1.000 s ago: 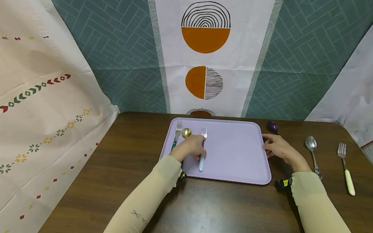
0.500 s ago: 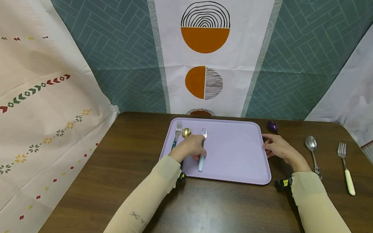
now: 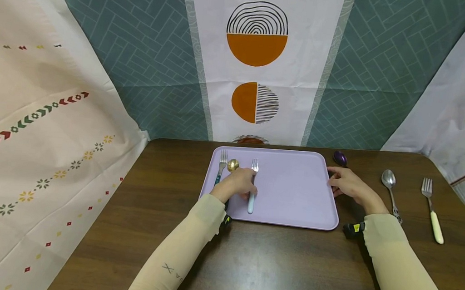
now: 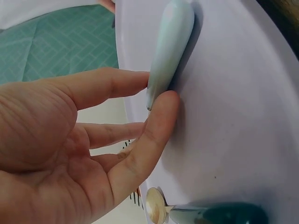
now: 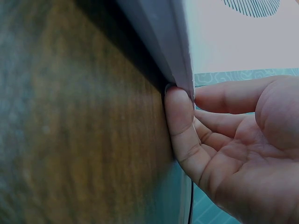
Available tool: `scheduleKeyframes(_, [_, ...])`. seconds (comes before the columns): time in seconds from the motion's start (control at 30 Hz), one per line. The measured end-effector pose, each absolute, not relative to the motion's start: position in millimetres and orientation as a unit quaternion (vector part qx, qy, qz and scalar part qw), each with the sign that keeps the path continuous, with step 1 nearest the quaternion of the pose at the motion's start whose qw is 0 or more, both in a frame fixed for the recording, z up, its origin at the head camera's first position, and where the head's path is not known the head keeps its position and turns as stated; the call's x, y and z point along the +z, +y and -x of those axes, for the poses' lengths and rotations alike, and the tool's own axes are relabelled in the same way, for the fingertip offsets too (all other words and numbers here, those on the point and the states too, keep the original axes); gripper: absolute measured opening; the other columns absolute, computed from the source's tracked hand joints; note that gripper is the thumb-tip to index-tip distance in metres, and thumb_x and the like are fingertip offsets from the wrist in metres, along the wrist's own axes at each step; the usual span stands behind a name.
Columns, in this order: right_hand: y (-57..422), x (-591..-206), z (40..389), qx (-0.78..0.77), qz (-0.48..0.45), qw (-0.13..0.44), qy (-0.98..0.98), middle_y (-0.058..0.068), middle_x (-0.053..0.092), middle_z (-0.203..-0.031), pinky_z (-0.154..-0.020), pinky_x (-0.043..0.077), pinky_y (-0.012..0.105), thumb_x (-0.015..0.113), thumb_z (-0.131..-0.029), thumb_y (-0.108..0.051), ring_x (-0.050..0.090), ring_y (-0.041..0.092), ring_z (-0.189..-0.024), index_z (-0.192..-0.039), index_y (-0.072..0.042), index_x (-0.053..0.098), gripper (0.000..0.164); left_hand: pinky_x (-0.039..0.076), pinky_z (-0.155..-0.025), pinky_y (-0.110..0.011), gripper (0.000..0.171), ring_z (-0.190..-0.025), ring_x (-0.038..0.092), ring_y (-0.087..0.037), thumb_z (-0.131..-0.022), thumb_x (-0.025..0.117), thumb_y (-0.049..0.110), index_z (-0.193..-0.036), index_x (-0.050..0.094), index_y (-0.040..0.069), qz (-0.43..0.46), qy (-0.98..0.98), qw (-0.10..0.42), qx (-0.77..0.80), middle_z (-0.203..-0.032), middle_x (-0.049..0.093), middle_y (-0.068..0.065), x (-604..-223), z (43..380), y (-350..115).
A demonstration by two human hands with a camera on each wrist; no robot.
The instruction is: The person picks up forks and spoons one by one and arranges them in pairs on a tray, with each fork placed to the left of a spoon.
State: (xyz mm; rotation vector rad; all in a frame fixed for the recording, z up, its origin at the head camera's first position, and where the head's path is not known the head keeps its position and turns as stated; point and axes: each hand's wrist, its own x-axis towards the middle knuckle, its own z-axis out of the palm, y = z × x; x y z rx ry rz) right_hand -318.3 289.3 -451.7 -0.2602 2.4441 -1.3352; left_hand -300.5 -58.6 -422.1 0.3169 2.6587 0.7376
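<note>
A lilac tray (image 3: 290,190) lies on the wooden table. On its left half, my left hand (image 3: 238,182) pinches a fork with a pale blue handle (image 3: 251,204) between thumb and fingers near the handle's neck; the left wrist view shows that handle (image 4: 172,42) just above or on the tray. Left of it lie a gold-bowled spoon (image 3: 232,165) with a dark teal handle and a fork with a teal handle (image 3: 218,178), both partly covered by the hand. My right hand (image 3: 350,185) grips the tray's right rim (image 5: 180,60), thumb and fingers on either side.
Right of the tray on the table (image 3: 272,266) lie a purple spoon (image 3: 340,158), partly behind the right hand, a silver spoon (image 3: 389,181) with an ornate handle, and a fork with a cream handle (image 3: 436,227). A patterned curtain (image 3: 152,66) hangs behind the table's far edge.
</note>
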Motion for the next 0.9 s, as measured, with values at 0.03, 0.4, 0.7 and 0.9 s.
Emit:
scheduleKeyframes(0.03, [289,-452,318,-0.47,0.092,0.171,0.861,0.017,0.054,-0.097,-0.071,0.062,0.032,0.049,-0.101,0.002,0.061,0.022,-0.082,-0.154,0.019,0.022,0.062,0.06,-0.057,-0.025,0.065,-0.06,0.071,-0.015,-0.091,0.079,0.007,-0.149,0.051,-0.002,-0.113,0.941,0.181,0.262,-0.105,0.07,-0.019,-422,300,-59])
scheduleKeyframes(0.4, [289,-451,318,-0.468,0.09,0.171,0.862,0.017,0.055,-0.098,-0.072,0.062,0.033,0.049,-0.102,0.001,0.061,0.023,-0.084,-0.155,0.018,0.022,0.062,0.055,-0.078,-0.032,0.058,-0.062,0.071,-0.017,-0.1,0.066,0.02,-0.153,0.049,0.003,-0.129,0.949,0.141,0.251,-0.07,0.07,-0.007,-405,307,-76])
scheduleKeyframes(0.7, [289,-450,317,-0.467,0.089,0.171,0.863,0.017,0.055,-0.098,-0.072,0.062,0.032,0.05,-0.101,0.002,0.061,0.024,-0.084,-0.154,0.019,0.023,0.062,0.053,-0.066,-0.025,0.053,-0.065,0.071,-0.024,-0.103,0.062,0.02,-0.152,0.051,0.003,-0.117,0.943,0.132,0.281,-0.076,0.067,-0.009,-393,311,-102])
scheduleKeyframes(0.9, [288,-450,317,-0.468,0.091,0.171,0.862,0.017,0.055,-0.097,-0.072,0.062,0.032,0.05,-0.101,0.002,0.061,0.023,-0.084,-0.154,0.019,0.023,0.062,0.058,-0.075,-0.027,0.052,-0.074,0.075,-0.031,-0.104,0.06,0.016,-0.152,0.05,0.0,-0.11,0.934,0.133,0.312,-0.09,0.069,-0.019,-388,310,-111])
